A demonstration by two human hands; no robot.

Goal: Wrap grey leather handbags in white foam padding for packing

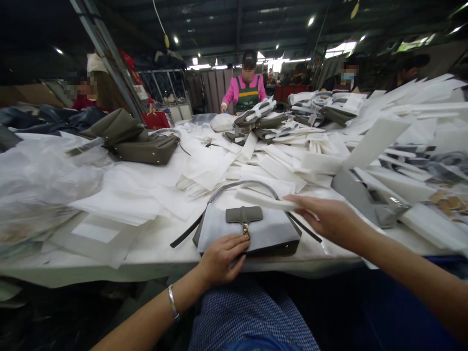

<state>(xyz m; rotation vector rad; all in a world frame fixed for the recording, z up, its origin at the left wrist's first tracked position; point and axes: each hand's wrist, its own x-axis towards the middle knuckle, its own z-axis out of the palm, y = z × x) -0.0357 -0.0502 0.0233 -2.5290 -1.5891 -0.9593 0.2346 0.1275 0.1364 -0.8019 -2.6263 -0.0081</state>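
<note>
Fingers of the left hand (224, 256), partly open with the thumb apart, press flat on the gold clasp (245, 230) at the centre of the frame; no pinch is visible. Handbag (292, 246) lies just below the centre, front panel up, near the front edge of the table (146, 270). This downward contact probably steadies the bag against sliding. Right hand (323, 217), right of centre, is closed on one end of a white strip (265, 200); its free end extends left over the upper part of the bag, near the handle (243, 183). Holding the end leaves most of the strip's length exposed.

Pale sheet (215, 226) covers the front panel around the dark tab (236, 214), presumably as surface protection. The handle arches away from the panel, and one dark strap (186, 231) spreads to the left, apart from the left hand.

White sheets (124, 187) lie left of centre, within apparent reach. Clear plastic (44, 185) is heaped at the left edge. An olive bag (148, 150) rests at upper left. A co-worker (250, 90) in a green apron stands at the upper centre.
</note>
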